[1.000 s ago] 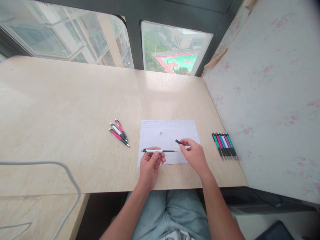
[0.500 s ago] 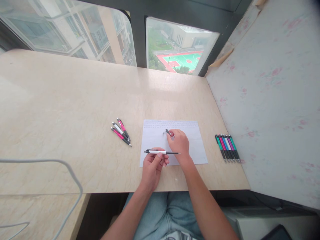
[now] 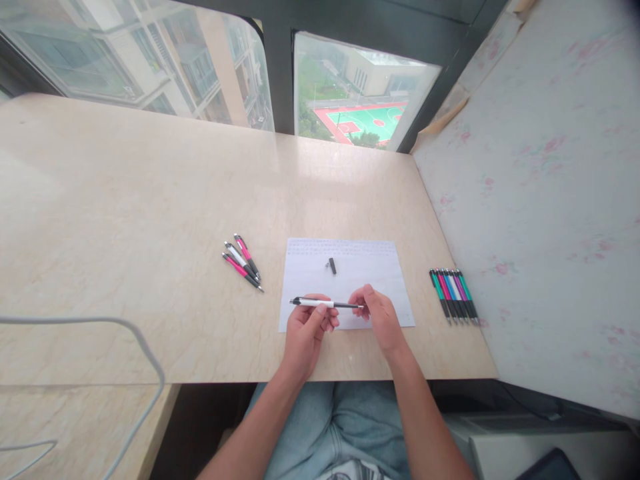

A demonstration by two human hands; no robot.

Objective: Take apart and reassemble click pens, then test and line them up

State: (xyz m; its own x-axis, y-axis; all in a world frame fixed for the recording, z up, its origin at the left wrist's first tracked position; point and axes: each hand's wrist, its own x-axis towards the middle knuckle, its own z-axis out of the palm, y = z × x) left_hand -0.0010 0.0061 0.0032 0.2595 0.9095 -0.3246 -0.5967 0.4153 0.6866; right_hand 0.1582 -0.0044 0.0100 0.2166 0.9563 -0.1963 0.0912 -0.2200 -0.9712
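Note:
My left hand (image 3: 309, 329) is closed on a white pen (image 3: 320, 303), held level above the sheet of paper (image 3: 306, 267). The pen's clip end points left, and its thin dark front part points right. My right hand (image 3: 381, 317) is beside the pen's tip, its thumb and fingers apart, with nothing visibly gripped. On the paper, beyond both hands, lies a short black pen grip (image 3: 333, 266). A tiny metallic piece (image 3: 327, 265) is just left of it, too small to make out fully.
Three loose pens (image 3: 243, 263), two pink and one white, lie left of the paper. Several coloured pens (image 3: 454, 295) form a row at right by the papered wall (image 3: 540, 220). A grey cable (image 3: 145, 347) curves over the desk (image 3: 150, 233) at left.
My right hand has let go of the black grip, leaving it on the paper, and has moved back toward the pen's tip. My left hand still holds the pen in place.

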